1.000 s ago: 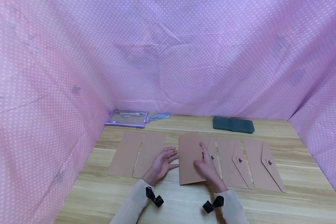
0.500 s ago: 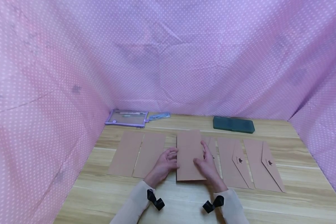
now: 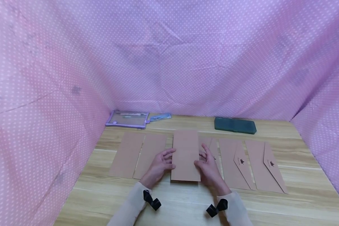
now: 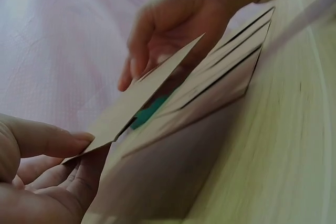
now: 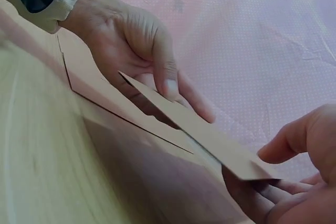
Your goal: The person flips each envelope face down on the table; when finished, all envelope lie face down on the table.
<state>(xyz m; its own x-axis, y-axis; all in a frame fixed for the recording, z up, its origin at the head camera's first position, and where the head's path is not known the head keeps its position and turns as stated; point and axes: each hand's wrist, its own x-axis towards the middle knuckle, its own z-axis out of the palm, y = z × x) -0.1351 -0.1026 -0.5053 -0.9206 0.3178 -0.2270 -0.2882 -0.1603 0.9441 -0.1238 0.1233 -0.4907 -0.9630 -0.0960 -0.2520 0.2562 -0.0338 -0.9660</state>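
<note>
A brown paper envelope [image 3: 185, 155], plain face up, is held above the table between both hands. My left hand [image 3: 159, 164] pinches its left edge; in the left wrist view the thumb [image 4: 76, 142] lies on top with fingers underneath. On the opposite edge, my right hand [image 3: 210, 171] grips with its thumb over the paper and the other fingers below, as the right wrist view shows. Two plain-faced envelopes lie to the left, one outer [image 3: 127, 155] and one inner [image 3: 152, 153]. On the right lie three with pointed flaps and crown prints, the nearest [image 3: 212, 146] partly hidden.
Along the back of the wooden table [image 3: 87, 201] sit a purple-edged clear zip pouch [image 3: 128, 119] with pens, a small blue packet [image 3: 160, 117] and a dark green case [image 3: 235, 125]. Pink dotted cloth [image 3: 169, 62] hangs behind and at both sides.
The envelope has shifted left and turned level with the hands. My left hand, earlier loose beside it, now pinches its left edge. My right hand keeps its hold.
</note>
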